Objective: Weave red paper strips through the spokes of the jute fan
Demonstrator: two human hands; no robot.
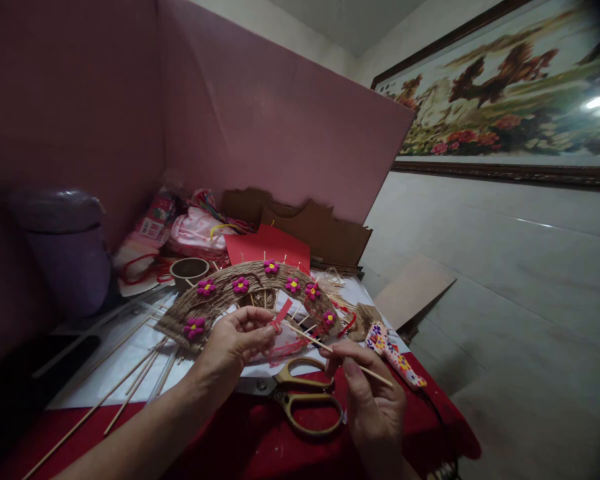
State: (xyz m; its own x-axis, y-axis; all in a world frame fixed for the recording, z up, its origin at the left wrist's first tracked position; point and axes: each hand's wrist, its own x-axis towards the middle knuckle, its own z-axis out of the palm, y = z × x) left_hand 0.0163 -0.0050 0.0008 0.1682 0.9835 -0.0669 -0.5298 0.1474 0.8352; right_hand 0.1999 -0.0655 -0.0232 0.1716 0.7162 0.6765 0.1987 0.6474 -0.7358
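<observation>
My left hand (240,340) pinches a small strip of red paper (283,311) between thumb and fingers. In my right hand (373,393) is a thin wooden stick (363,369), its far tip close to the red strip; whether they touch I cannot tell. Behind both hands stands a fan-shaped piece wrapped in brown twine (220,277), set with several magenta flowers (241,285) with yellow centres. Thin sticks poke out along its upper edge. Scissors (307,397) with bronze-coloured handles lie below, between my hands.
Loose sticks (135,377) lie at the left on white paper. A purple bin (70,260) stands far left, near a roll of tape (190,268). Red card (275,247) and torn cardboard (305,223) are at the back. A flower-patterned glue gun (395,353) rests at the right.
</observation>
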